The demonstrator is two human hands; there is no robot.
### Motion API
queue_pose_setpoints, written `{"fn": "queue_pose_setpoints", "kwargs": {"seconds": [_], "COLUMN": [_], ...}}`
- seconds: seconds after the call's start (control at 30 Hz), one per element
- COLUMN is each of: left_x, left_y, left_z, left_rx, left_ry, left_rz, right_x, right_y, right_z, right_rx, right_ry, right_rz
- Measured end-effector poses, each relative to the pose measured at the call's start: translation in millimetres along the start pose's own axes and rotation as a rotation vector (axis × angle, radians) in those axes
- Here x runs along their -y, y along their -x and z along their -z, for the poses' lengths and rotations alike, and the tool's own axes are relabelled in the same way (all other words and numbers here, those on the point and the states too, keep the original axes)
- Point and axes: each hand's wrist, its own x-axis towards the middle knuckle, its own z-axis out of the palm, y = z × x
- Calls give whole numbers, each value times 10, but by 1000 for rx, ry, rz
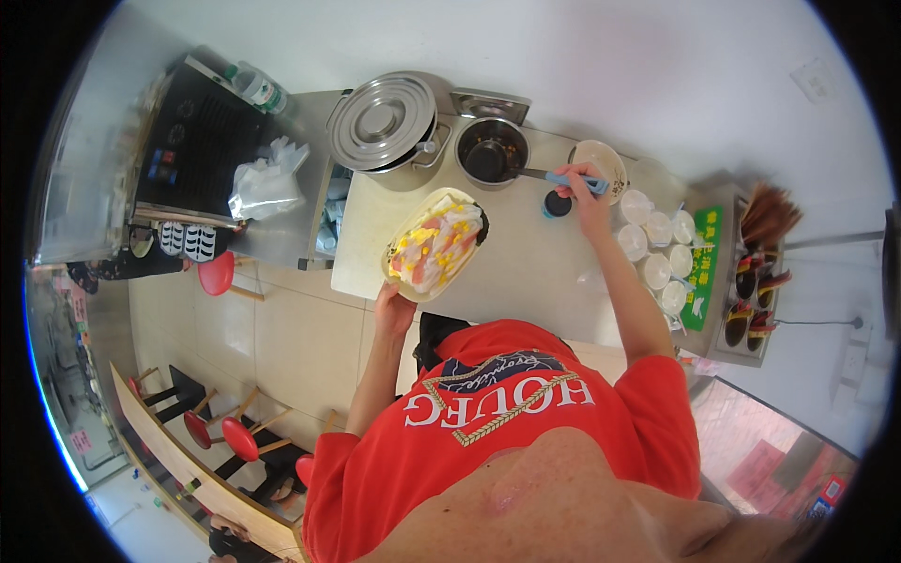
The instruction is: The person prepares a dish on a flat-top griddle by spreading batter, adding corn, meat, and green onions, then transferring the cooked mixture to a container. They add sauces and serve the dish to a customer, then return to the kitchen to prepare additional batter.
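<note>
My left hand (395, 310) grips the near end of an oval plate (461, 271), held out at the front of the counter. On it lies food (438, 246) with pale, pink and yellow pieces; a dark patch shows at its right end. In my right hand (584, 190) is the blue handle of a ladle (486, 160), whose dark bowl rests inside a steel pot (461, 137) with dark contents. Just below that hand stands a small jar (557, 204) with a black top. A patterned bowl (598, 158) sits behind the hand, partly covered by it.
Left of the pot is a large lidded stockpot (383, 123). Several covered plastic cups (657, 271) crowd the counter's right side, beside utensil holders (747, 281) and a green sign (704, 267). A dark oven-like appliance (190, 141) and plastic bags (271, 179) occupy the left. Red stools (239, 438) stand behind.
</note>
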Motion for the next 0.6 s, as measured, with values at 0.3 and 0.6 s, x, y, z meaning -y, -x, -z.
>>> {"fn": "queue_pose_setpoints", "kwargs": {"seconds": [0.3, 0.6], "left_x": [31, 33], "left_y": [-9, -56], "left_z": [45, -23], "left_rx": [10, 29], "left_ry": [-10, 47], "left_rz": [55, 62], "right_x": [1028, 1599], "right_y": [468, 1173], "right_z": [-143, -400], "right_rx": [0, 89], "right_ry": [38, 6], "right_rz": [74, 51]}}
